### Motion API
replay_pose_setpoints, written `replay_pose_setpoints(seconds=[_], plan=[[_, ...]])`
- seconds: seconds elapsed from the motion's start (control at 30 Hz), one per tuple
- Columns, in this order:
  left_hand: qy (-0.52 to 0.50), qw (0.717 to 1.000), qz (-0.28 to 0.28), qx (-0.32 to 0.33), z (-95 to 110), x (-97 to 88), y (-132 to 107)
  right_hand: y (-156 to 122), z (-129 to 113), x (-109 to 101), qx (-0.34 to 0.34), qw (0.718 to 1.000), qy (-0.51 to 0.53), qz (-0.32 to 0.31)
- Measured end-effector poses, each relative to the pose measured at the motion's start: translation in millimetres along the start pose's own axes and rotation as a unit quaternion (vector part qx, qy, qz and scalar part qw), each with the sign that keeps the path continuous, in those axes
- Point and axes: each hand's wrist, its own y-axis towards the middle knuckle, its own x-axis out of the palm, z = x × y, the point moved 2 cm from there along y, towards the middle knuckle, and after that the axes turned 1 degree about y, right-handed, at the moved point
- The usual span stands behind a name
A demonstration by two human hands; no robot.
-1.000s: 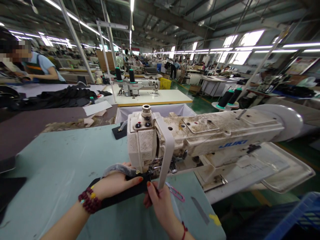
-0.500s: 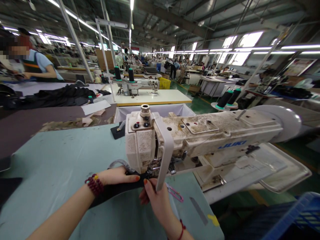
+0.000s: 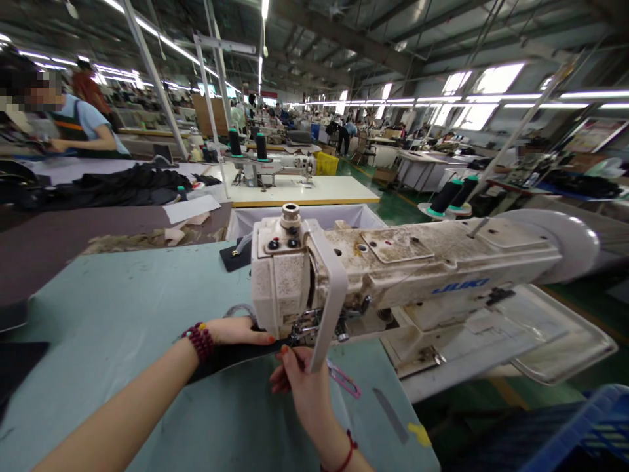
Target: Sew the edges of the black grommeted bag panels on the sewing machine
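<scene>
- Left hand point(image 3: 236, 332) lying flat, fingers straight out, pressing the black strip point(image 3: 230, 358) down on the green table point(image 3: 113, 308)
- Right hand point(image 3: 299, 387) up at the strip's end, fingers point(image 3: 289, 368) curled in a pinch, grip hard to make out
- Strip's end right under the Juki sewing machine point(image 3: 393, 269), at the presser foot point(image 3: 302, 334)
- Pink snips point(image 3: 344, 381) just beside the right hand

Blk fabric point(image 3: 230, 357) on pale-green table point(image 3: 98, 308), cream machine point(image 3: 393, 269) w/ blue lettering point(image 3: 460, 286).
</scene>
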Motion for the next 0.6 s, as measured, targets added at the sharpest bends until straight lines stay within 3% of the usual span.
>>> replay_pose_setpoints(seconds=[0.3, 0.43, 0.53, 0.6], plan=[[0.002, 0.999, 0.009, -0.032, -11, -1.3, 0, -2, -5, -1, 0.013, 1.000, -0.003, 0.005], [0.010, 0.999, 0.009, -0.049, -21, -2.3, 3, -2, -3, 1, 0.000, 0.999, -0.029, -0.028], [0.018, 0.998, 0.018, -0.061, -27, -1.8, 3, -15, -17, -28, -0.018, 0.996, -0.053, -0.068], [0.019, 0.998, 0.023, -0.060, -31, -1.6, 4, -33, -41, -74, -0.074, 0.993, -0.082, -0.042]])
